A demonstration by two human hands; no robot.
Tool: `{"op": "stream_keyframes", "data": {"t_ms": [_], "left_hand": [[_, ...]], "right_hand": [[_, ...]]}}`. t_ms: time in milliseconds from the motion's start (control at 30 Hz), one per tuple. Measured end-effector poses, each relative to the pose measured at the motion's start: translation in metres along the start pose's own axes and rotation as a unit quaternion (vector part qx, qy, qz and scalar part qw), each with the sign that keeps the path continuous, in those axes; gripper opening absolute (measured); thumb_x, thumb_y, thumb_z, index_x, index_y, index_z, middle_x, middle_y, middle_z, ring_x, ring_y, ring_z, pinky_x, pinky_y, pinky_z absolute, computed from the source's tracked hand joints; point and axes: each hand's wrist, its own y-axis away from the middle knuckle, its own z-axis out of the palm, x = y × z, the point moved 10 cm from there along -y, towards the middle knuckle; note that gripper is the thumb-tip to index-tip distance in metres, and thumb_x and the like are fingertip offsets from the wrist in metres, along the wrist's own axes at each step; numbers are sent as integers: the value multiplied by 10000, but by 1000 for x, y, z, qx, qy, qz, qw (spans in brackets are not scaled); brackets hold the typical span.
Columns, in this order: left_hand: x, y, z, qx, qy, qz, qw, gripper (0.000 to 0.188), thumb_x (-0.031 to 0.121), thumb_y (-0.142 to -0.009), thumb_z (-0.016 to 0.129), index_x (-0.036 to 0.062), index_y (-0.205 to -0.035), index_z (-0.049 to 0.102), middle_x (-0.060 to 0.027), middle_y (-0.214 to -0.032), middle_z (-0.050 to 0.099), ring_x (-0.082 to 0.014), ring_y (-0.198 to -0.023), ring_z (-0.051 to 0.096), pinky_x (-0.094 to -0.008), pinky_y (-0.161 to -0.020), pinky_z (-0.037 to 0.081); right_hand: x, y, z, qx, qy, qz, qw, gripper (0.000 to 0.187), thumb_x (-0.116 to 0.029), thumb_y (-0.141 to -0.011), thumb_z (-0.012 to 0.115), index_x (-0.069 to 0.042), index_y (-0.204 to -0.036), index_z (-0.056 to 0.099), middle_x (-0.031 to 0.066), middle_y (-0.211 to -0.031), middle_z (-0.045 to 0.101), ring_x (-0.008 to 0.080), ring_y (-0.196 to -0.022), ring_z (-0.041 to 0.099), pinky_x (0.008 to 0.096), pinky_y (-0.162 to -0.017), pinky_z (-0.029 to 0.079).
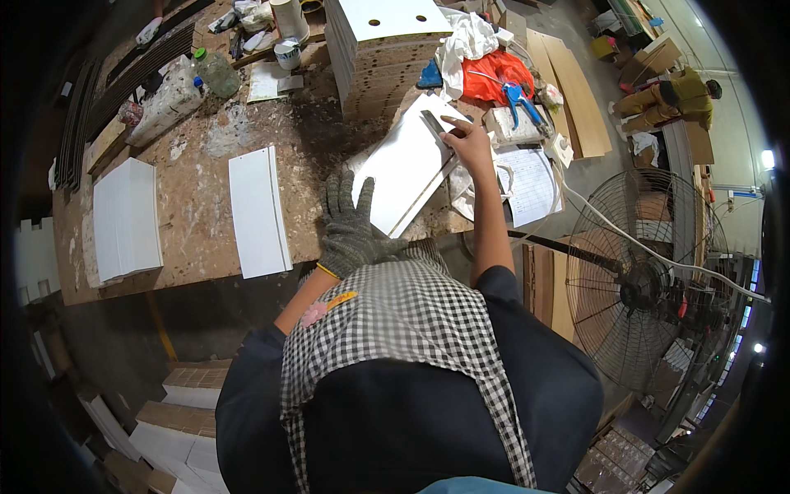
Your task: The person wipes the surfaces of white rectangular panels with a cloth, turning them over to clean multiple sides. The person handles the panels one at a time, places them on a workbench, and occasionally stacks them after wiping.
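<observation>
A white panel lies slanted on the workbench in front of me, a narrow groove or dark line along its right edge. My left hand, in a grey knit glove, rests at the panel's lower left with fingers stretched and thumb over its surface. Bare, my right hand is over the panel's upper right and grips a flat, dark grey blade-like tool; its exact kind is unclear. The tool lies against or just above the white face.
Left on the stained workbench are a narrow white panel stack and a wider one. Behind stands a tall panel stack. Blue cutters, a red bag and paper sheets lie right, near a large fan.
</observation>
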Motion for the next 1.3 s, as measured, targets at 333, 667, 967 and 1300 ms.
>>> {"op": "stream_keyframes", "data": {"t_ms": [333,667,967,1300], "left_hand": [[6,0,-2,77,44,41,995,1365,831,-601,732,96,-1588,141,-294,-1580,87,-462,-1488,29,-681,-1161,49],[6,2,-4,106,50,60,991,1357,817,-605,740,90,-1587,148,-303,-1567,123,-465,-1477,85,-679,-1160,73],[6,2,-3,88,61,54,993,1358,799,-608,755,82,-1587,146,-307,-1568,123,-466,-1477,82,-679,-1162,73],[5,2,-7,93,47,48,993,1315,778,-623,757,76,-1579,188,-305,-1558,165,-482,-1460,149,-658,-1170,123]], "right_hand": [[-9,-5,12,-35,62,11,997,387,-93,-818,755,-127,-1203,743,-4,-707,614,69,-624,522,254,-596,442],[-20,-1,16,-56,41,21,997,404,-87,-842,730,-132,-1243,723,-21,-689,581,67,-626,494,257,-599,436],[-2,-6,24,-75,50,13,996,426,-165,-796,777,-196,-1219,736,88,-755,686,164,-668,629,307,-674,506],[-24,12,25,-94,88,13,992,416,-152,-802,770,-155,-1216,734,103,-774,705,166,-652,640,308,-653,516]]}}
